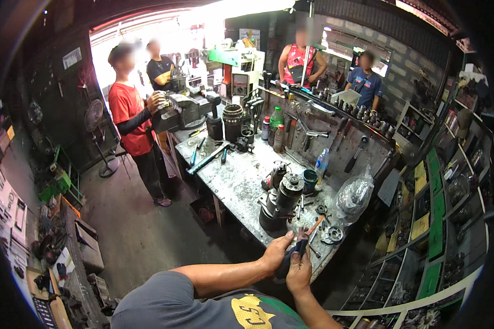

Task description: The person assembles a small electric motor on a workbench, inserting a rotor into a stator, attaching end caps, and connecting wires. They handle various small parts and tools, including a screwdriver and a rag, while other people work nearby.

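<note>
At the near end of the workbench, my left hand is closed with its thumb up. My right hand is closed close beside it. Both grip a dark, bluish-black item, perhaps a rag or a dark part; its kind cannot be made out, as my fingers cover much of it. Just beyond my hands, a dark cylindrical motor, like a starter motor, stands upright on the bench. An orange-handled tool lies to its right, near a round metal part.
A hammer, bottles and a bench vise are farther along the bench. A clear plastic bag lies at right, before shelves. A person in red stands at the vise; several others are beyond.
</note>
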`<state>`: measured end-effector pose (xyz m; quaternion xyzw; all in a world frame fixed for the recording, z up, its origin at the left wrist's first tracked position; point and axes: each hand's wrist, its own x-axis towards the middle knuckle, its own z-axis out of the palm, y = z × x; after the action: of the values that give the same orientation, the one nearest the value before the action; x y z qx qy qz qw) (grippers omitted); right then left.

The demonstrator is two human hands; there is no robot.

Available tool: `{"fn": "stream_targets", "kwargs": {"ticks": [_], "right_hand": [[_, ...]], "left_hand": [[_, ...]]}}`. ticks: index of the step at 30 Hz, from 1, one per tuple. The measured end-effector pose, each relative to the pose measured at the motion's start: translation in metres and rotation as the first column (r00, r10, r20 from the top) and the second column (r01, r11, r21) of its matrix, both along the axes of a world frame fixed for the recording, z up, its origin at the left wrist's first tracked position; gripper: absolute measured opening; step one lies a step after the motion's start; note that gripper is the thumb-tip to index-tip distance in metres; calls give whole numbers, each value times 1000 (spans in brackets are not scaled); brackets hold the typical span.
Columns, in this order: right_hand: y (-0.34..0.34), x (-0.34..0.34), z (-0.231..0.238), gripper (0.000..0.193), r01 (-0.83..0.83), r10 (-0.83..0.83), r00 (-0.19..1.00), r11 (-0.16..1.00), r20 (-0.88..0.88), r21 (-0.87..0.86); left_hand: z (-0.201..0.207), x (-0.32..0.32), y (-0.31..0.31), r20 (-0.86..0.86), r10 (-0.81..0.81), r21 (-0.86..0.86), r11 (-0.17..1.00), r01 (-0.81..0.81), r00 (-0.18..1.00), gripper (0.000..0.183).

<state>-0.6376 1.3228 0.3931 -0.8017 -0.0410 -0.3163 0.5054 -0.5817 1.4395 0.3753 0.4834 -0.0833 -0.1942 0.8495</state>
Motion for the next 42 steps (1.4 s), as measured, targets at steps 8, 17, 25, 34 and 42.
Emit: {"fn": "stream_targets", "kwargs": {"ticks": [8, 17, 25, 34, 42], "right_hand": [[-9, -4, -6, 46, -112, 119, 992, 980, -37, 167], [-29, -10, -1, 46, 119, -91, 907, 992, -412, 43], [-30, -18, 36, 45, -201, 225, 938, 973, -264, 114], [-93, 25, 3, 46, 107, -15, 905, 975, -425, 193], [-73, -11, 27, 43, -135, 136, 991, 981, 6, 140]], "left_hand": [[-23, -1, 0, -401, -93, -23, 996, 92, 911, 49], [-5, -5, 4, -492, -265, -41, 959, 281, 829, 52], [-16, 1, -8, -509, -264, -142, 964, 223, 819, 53], [38, 17, -18, -421, -397, -327, 905, 272, 816, 68], [40, 31, -27, -439, -392, -331, 907, 260, 809, 71]]}}
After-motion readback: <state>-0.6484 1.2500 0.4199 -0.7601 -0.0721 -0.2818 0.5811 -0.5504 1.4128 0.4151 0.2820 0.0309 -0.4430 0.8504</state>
